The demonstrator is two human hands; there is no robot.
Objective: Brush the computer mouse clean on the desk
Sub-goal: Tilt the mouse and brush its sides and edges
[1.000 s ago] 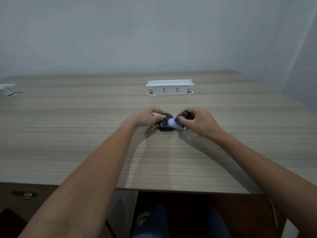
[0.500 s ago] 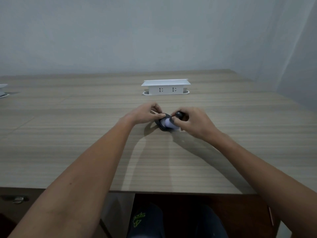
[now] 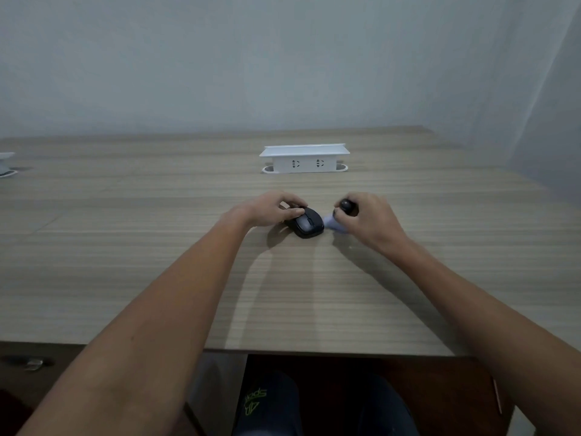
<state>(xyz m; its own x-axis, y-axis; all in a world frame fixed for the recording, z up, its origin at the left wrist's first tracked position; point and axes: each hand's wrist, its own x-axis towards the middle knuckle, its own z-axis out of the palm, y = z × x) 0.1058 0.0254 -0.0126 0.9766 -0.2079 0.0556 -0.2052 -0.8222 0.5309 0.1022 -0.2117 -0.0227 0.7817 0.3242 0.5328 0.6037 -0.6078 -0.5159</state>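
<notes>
A black computer mouse (image 3: pixel 308 226) lies on the wooden desk (image 3: pixel 157 247), a little beyond its middle. My left hand (image 3: pixel 273 209) grips the mouse from its left side, with thumb and fingers on its edge. My right hand (image 3: pixel 367 217) is closed around a brush (image 3: pixel 338 220) with a black handle end and pale bristles. The bristles point left and down, just off the mouse's right side. Most of the brush handle is hidden in my fist.
A white socket box (image 3: pixel 304 158) stands on the desk behind the mouse. Another white object (image 3: pixel 6 163) shows at the far left edge. The desk's front edge runs above my knees. A wall closes in on the right.
The brush was on top of the mouse; my right hand has drawn it off to the right, so the mouse's top now shows. My left hand stays on the mouse.
</notes>
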